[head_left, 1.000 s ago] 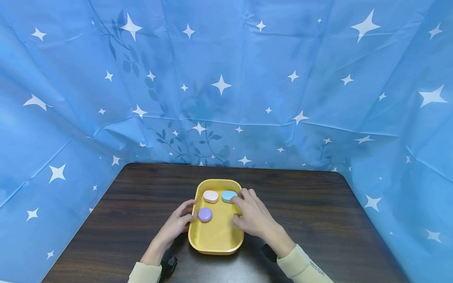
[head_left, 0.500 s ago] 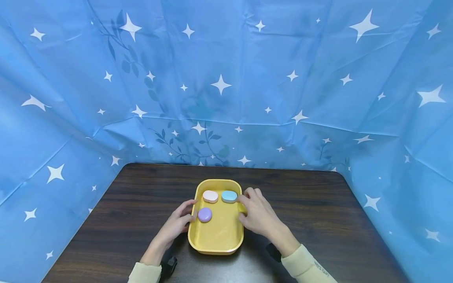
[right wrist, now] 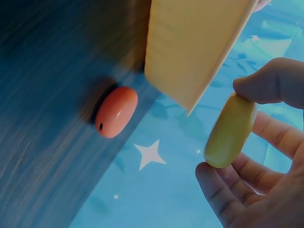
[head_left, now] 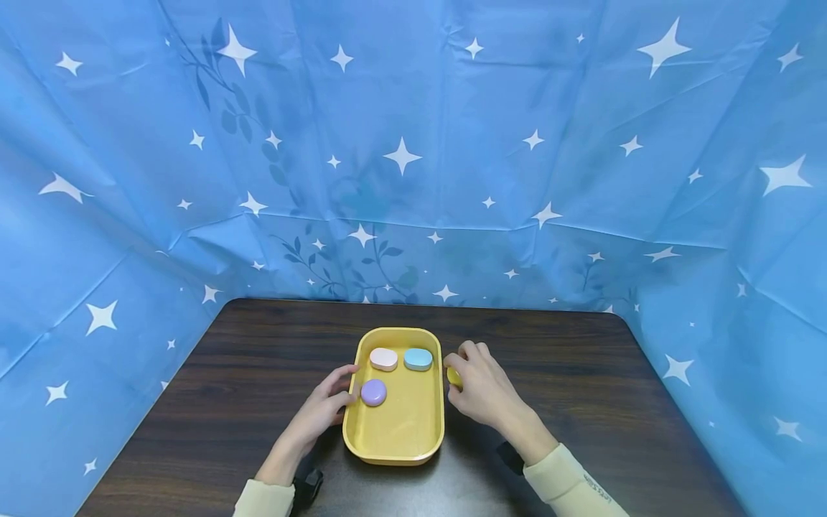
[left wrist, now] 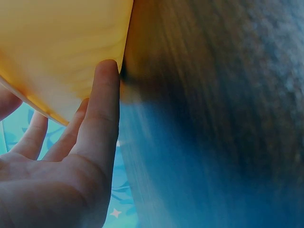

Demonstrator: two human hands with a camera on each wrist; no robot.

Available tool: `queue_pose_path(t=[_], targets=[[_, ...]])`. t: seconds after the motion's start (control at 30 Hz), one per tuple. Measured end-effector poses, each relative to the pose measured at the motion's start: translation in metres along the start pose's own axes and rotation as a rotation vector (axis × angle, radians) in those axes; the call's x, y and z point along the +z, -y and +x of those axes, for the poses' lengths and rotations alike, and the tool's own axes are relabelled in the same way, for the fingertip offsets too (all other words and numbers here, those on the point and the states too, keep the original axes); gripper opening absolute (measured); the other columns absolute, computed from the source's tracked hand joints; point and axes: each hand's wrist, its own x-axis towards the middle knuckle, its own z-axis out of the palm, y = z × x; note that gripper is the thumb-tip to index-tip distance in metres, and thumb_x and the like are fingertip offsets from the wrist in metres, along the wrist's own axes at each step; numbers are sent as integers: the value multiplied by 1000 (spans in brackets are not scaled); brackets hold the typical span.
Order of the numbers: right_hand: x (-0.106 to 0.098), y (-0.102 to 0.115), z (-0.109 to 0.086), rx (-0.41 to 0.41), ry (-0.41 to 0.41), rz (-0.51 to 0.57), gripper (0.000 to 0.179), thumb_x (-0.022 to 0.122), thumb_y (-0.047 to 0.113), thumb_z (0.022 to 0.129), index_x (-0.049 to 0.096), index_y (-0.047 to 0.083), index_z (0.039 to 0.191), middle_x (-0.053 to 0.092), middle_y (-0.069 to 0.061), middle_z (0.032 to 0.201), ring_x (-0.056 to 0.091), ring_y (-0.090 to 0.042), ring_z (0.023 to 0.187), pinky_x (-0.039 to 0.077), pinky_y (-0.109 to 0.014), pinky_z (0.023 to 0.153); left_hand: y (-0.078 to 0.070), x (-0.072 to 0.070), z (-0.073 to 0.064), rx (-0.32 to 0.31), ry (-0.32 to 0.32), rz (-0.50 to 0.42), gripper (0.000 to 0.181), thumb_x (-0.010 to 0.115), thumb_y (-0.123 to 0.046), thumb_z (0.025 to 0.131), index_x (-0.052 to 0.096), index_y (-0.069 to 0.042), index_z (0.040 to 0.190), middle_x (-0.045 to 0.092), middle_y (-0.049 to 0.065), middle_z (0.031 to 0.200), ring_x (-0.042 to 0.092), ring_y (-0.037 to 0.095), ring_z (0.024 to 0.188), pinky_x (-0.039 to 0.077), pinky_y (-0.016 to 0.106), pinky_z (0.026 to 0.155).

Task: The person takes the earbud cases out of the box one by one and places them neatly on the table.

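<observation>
A yellow oval piece with rounded edges [right wrist: 230, 130] is pinched between the thumb and fingertips of my right hand [head_left: 481, 384], just right of the yellow tray [head_left: 399, 459]. Its exact kind is unclear. My left hand [head_left: 313, 413] holds the tray's left side, some fingers at the rim and others along the outer wall [left wrist: 61, 52]. Inside the tray lie a pale pink oval piece [head_left: 384, 359], a light blue one [head_left: 418, 359] and a round purple one [head_left: 373, 393]. In the right wrist view a red-orange oval piece [right wrist: 117, 112] with a small dark slot rests on the table.
The dark wood-grain table [head_left: 555, 402] extends around the tray. Behind it hangs a blue cloth [head_left: 439, 179] with white stars. My right hand hides the red-orange piece in the head view.
My right hand has lifted the yellow piece out over the tray's right rim and moved right with it. The left hand, the tray and the pieces inside it have stayed put.
</observation>
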Motion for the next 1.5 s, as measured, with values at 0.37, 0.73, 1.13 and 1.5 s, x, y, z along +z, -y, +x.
queue_pose_path(t=[0.37,0.73,1.13,1.5], targets=[[-2,-12,2,64,59,4,34,81,14,78,73,14,111,53,-3,104,43,-22,93,46,-33,75,-2,-1,1,-1,8,-2,55,56,-11,97,44,-13,151,49,20,145,60,33,120,54,50,92],[-1,-23,5,90,95,-9,38,80,13,79,72,9,116,54,-7,105,43,-23,92,45,-35,74,-2,-1,1,1,23,-6,54,53,-10,98,43,-11,151,49,21,145,61,32,118,55,49,90],[2,-33,11,106,112,-61,38,81,15,78,72,9,115,52,-6,103,42,-24,91,44,-35,75,-2,-1,3,-2,10,-4,54,55,-10,97,45,-12,150,51,20,144,61,32,117,55,48,90],[7,-43,13,117,117,-85,35,78,13,77,71,9,111,51,-6,101,42,-24,89,43,-34,71,-1,-2,1,1,12,-3,54,55,-10,98,44,-12,150,49,21,145,61,33,118,55,49,90]])
